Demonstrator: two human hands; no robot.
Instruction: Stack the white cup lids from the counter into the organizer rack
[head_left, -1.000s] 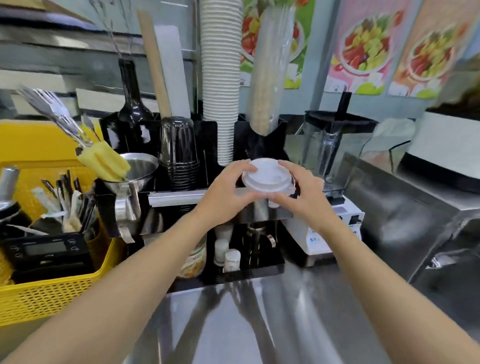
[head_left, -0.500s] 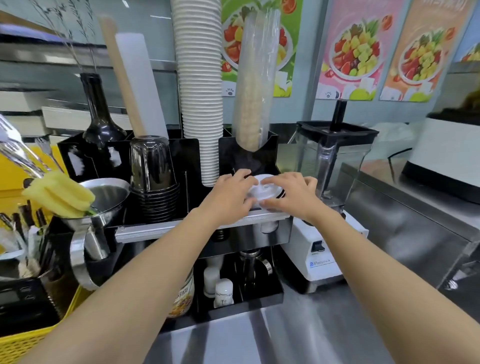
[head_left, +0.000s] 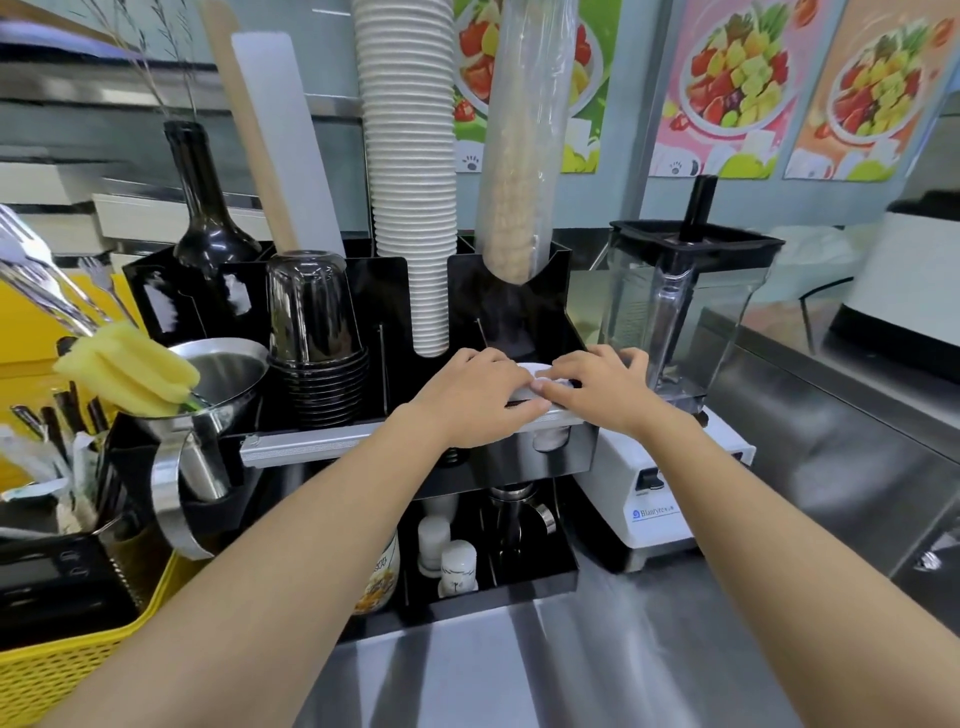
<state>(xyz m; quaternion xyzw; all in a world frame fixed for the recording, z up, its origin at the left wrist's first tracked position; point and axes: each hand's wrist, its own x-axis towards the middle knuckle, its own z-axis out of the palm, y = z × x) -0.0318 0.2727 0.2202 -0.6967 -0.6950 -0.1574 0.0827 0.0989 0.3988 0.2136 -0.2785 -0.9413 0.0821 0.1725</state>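
Observation:
A black organizer rack (head_left: 519, 306) stands at the back of the steel counter. In its right front slot sit white cup lids (head_left: 531, 372), mostly hidden under my hands; only a small white patch shows between them. My left hand (head_left: 480, 395) presses on the lids from the left, fingers curled over them. From the right, my right hand (head_left: 597, 387) covers the lids, its fingertips touching the left hand's. More white shows through the slot's front below the metal rail (head_left: 551, 439).
A tall stack of white paper cups (head_left: 410, 171) and a sleeve of clear cups (head_left: 522, 156) rise from the rack. Black cups (head_left: 314, 332) sit left, a blender (head_left: 680, 317) right, a yellow basket (head_left: 78, 670) with utensils far left. Bare steel counter (head_left: 545, 670) lies in front.
Both hands carried the white lids from above the rack down into the right front slot. The view has moved closer to the rack.

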